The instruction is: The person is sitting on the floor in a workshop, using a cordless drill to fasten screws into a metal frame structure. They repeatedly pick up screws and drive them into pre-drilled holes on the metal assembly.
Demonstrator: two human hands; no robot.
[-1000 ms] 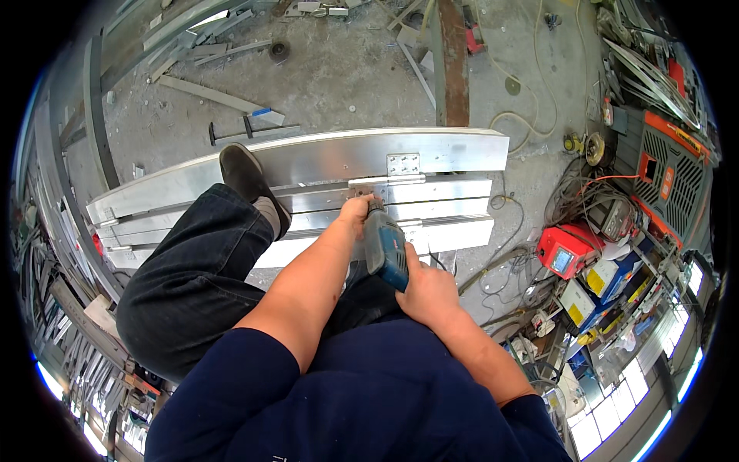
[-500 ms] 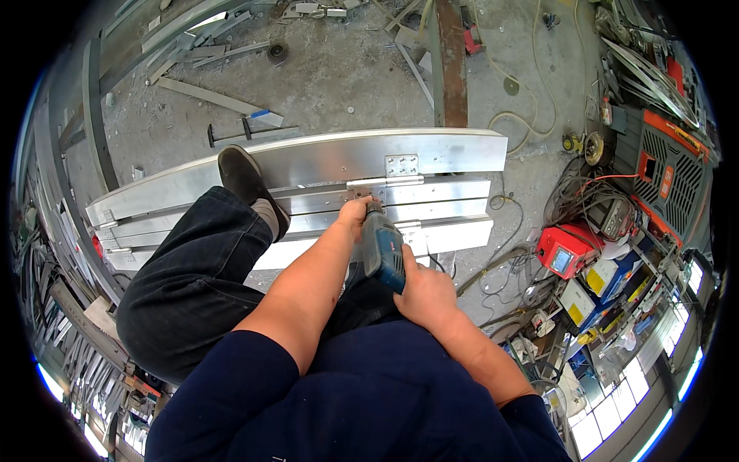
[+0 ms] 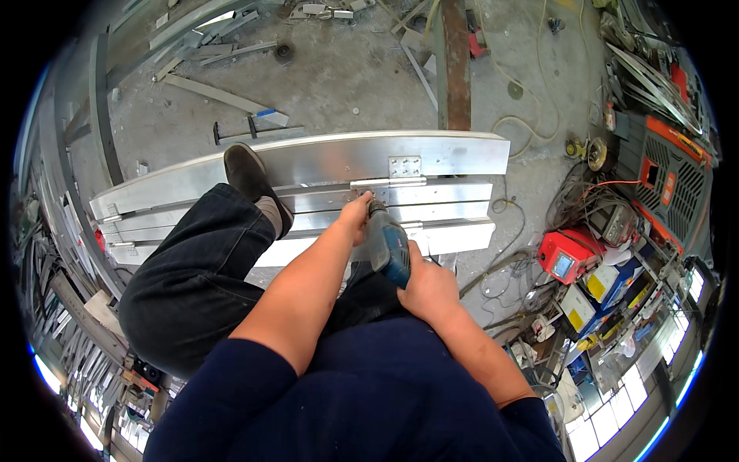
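Observation:
A blue and grey power drill (image 3: 389,250) points away from me, its nose low over a metal hinge on the aluminium profiles. My right hand (image 3: 429,289) is wrapped round the drill's rear grip. Beside the chuck, my left hand (image 3: 356,218) has its fingers pinched together at the hinge; whatever they hold is too small to make out. The drill hides part of that hand and the bit's tip. A long aluminium profile (image 3: 308,163) lies across, with a screwed hinge plate (image 3: 405,166) on its side. My left shoe (image 3: 250,173) rests on the profiles.
A rusty steel beam (image 3: 454,69) runs away behind the profiles. To the right stand a red machine with a small screen (image 3: 566,256), tangled cables (image 3: 577,196) and a grey-orange cabinet (image 3: 673,181). Metal offcuts (image 3: 215,92) lie on the far floor; strips are piled at left.
The whole view has shifted slightly. Both hands and the drill keep nearly the same place at the hinge.

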